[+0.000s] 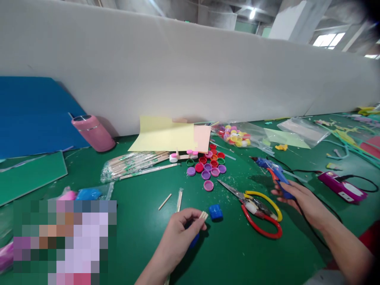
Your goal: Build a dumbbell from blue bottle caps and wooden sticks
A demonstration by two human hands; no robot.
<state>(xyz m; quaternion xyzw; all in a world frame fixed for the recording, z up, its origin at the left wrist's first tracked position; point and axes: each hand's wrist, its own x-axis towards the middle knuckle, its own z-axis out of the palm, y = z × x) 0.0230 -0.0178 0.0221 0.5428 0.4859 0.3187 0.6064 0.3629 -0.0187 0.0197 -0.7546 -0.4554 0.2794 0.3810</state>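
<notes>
My left hand pinches a few short wooden sticks, their pale ends poking up past the fingertips. Just right of it on the green table lies a blue piece of clay or plastic; another blue thing is partly hidden beneath the hand. My right hand grips a blue hot glue gun with an orange trigger, its nozzle pointing up and left. Between the hands lie scissors with one red and one yellow handle. A loose stick rests left of them.
Several bottle caps cluster mid-table, with bagged wooden sticks to their left. Behind stand yellow paper and a leaning pink tumbler. A purple power strip lies at right, cables trailing. A white partition borders the back.
</notes>
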